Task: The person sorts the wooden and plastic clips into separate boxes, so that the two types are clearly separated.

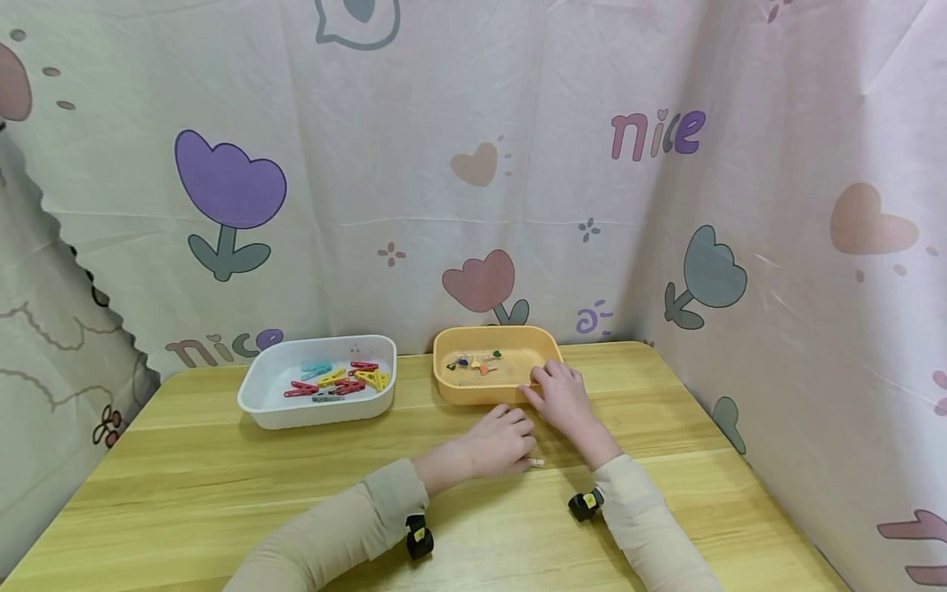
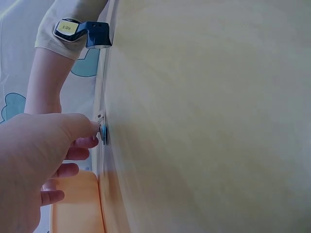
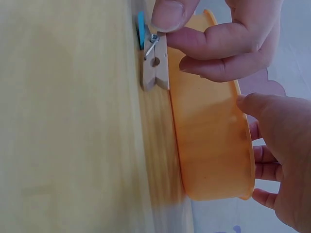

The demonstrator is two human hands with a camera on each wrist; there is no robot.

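Note:
My left hand (image 1: 497,444) pinches a small wooden clothespin (image 3: 156,63) between thumb and forefinger, just above the table in front of a yellow tray (image 1: 473,396). A teal piece (image 3: 141,30) shows beside the clothespin's pinched end. Only the clothespin's pale tip shows past the fingers in the head view. My right hand (image 1: 565,399) grips the tray's near right rim, the thumb outside and the fingers over the inner side. Several small clothespins with coloured decorations (image 1: 476,363) lie inside that tray.
A white tray (image 1: 262,418) to the left holds several red, yellow, blue and grey plastic clothespins (image 1: 336,383). Both trays stand at the far edge of the wooden table (image 1: 185,510), close to a patterned curtain (image 1: 414,164). Each wrist wears a black camera.

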